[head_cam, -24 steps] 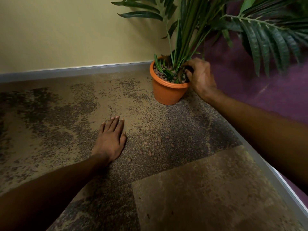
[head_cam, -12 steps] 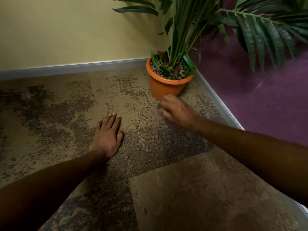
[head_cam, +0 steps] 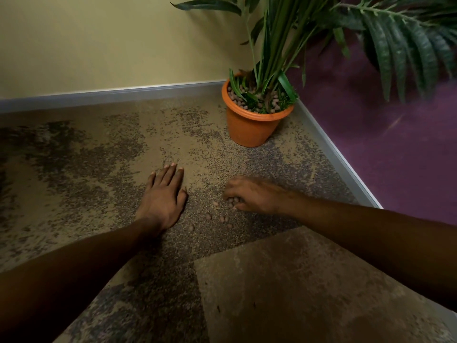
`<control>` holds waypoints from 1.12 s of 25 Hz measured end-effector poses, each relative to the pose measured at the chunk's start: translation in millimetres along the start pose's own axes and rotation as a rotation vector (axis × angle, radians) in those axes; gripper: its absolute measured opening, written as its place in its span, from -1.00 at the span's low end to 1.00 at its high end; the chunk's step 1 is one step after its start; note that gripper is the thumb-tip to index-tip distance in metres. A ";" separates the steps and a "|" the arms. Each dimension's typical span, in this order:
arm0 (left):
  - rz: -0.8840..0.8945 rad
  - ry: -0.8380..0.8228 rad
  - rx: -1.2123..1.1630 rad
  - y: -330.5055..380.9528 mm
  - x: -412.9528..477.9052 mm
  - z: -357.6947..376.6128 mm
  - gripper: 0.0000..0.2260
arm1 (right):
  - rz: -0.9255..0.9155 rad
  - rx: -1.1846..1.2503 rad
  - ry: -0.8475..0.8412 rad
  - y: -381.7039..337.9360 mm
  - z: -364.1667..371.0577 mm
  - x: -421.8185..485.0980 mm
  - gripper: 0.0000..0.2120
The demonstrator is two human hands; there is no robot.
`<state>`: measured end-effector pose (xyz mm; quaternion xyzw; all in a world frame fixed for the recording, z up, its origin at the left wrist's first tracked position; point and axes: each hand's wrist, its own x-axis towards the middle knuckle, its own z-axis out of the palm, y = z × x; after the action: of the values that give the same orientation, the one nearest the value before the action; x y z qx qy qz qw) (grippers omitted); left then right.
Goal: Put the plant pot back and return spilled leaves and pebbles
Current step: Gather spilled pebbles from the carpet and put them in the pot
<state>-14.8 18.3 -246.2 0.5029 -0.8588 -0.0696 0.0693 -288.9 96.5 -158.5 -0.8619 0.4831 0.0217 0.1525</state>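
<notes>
Left hand [head_cam: 163,196] flat, fingers [head_cam: 170,177] straight (palm down), right hand [head_cam: 249,194] blurred, fingers apparently curled round pebbles [head_cam: 232,200]

No readable text, label, brand, number or sign anywhere: pot [head_cam: 249,127], wall [head_cam: 99,40] and carpet [head_cam: 272,293] are all unmarked.

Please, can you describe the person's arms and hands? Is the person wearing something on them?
Both are bare. The left hand and the right hand have no gloves, and no ring shows. The left forearm and the right forearm carry no sleeve, watch or bracelet within the picture. The fingernails look short.
</notes>
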 end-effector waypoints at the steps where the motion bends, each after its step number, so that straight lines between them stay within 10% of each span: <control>1: 0.000 0.001 0.000 0.5 -0.1 -0.5 -0.40 | 0.000 0.006 -0.010 -0.8 1.0 -0.2 -0.74; 10: 0.006 -0.003 -0.006 4.2 -0.7 -5.4 -0.41 | -0.036 0.006 -0.025 -5.1 -6.9 -5.3 -0.80; 20: 0.005 -0.017 0.002 2.4 -0.3 -5.0 -0.39 | 0.223 -0.072 0.551 32.9 -96.7 -2.1 -0.79; 28: 0.013 -0.011 -0.003 4.3 -1.9 -7.4 -0.40 | 0.461 -0.129 0.593 57.6 -125.5 0.7 -0.73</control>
<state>-16.2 21.7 -238.3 0.4970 -0.8622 -0.0731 0.0655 -350.6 32.2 -52.9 -0.7074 0.6850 -0.1644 -0.0576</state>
